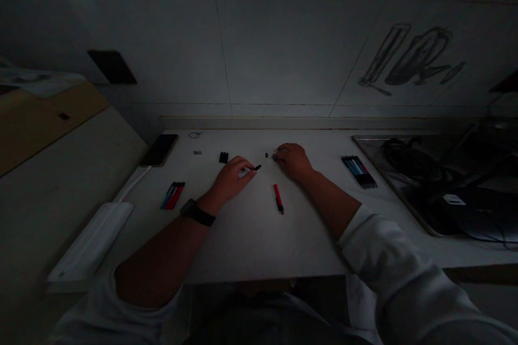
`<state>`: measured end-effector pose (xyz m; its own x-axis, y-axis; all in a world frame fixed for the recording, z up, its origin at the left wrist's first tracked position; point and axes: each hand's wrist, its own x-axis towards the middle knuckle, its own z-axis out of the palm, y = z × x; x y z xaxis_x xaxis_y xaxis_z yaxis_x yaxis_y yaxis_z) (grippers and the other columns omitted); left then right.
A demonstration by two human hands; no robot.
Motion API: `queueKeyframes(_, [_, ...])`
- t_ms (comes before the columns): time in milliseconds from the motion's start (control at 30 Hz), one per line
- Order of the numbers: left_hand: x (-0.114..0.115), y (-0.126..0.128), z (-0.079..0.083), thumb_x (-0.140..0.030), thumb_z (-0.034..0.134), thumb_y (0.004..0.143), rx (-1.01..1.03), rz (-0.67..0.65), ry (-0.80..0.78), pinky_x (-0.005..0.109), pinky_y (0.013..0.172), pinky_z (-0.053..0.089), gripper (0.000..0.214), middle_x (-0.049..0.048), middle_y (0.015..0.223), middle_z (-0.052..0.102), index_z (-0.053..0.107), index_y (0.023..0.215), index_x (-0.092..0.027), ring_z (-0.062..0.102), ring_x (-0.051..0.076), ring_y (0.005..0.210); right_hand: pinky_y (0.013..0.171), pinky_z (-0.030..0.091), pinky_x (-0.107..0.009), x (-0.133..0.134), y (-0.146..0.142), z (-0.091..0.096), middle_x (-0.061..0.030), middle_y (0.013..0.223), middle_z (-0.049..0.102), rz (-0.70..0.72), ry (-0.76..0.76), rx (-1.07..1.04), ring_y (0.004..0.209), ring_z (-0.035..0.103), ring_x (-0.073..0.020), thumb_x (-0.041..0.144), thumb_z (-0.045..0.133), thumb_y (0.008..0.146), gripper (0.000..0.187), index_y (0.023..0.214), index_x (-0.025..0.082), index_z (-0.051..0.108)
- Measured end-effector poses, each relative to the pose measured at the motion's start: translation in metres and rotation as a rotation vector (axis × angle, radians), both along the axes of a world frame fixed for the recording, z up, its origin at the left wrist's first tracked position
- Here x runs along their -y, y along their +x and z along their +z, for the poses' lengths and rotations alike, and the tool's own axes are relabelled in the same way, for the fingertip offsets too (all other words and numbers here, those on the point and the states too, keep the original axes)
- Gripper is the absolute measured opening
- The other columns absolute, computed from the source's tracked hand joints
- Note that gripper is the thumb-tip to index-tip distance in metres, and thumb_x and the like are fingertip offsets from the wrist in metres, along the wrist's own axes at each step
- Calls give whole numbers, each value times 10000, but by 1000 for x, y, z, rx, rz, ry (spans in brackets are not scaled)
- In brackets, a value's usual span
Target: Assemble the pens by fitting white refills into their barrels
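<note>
My left hand (233,179) pinches a small black pen part (256,168) between thumb and fingertips, just above the white table (243,242). My right hand (293,160) rests on the table to the right, its fingers curled around a tiny dark piece (274,157) too small to name. Just left of those fingers lies another small black piece (266,155). Between the hands and nearer to me is a red pen barrel with a black grip (278,198). A cluster of short black parts (224,157) sits beyond my left hand.
Red, blue and black pen barrels (172,195) lie at left, near a phone (160,150) and a white power strip (91,241). Several pens (359,171) lie at right, beside a metal-edged tray (399,199) holding cables. Tiny pieces (197,152) and a ring (195,135) are at the back left.
</note>
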<state>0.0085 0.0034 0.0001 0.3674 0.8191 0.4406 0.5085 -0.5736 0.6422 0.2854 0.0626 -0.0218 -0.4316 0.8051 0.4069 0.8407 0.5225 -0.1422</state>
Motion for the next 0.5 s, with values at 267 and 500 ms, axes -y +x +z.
queueKeyframes(267, [2, 0, 2, -286, 679, 955, 1, -1, -2, 369, 914, 525, 84, 52, 1013, 677, 701, 962, -206, 657, 208, 985, 1051, 426, -469, 12, -7, 17, -109, 1168, 731, 137, -37, 27, 1118, 632, -281, 203, 625, 967, 171, 1007, 229, 790])
queueKeyframes(500, [1, 0, 0, -270, 691, 949, -2, -10, 2, 366, 890, 520, 66, 50, 988, 668, 702, 944, -205, 657, 207, 958, 951, 500, -404, 33, -24, 25, -95, 1064, 742, 182, -97, -349, 994, 674, -243, 254, 588, 983, 148, 1053, 225, 714])
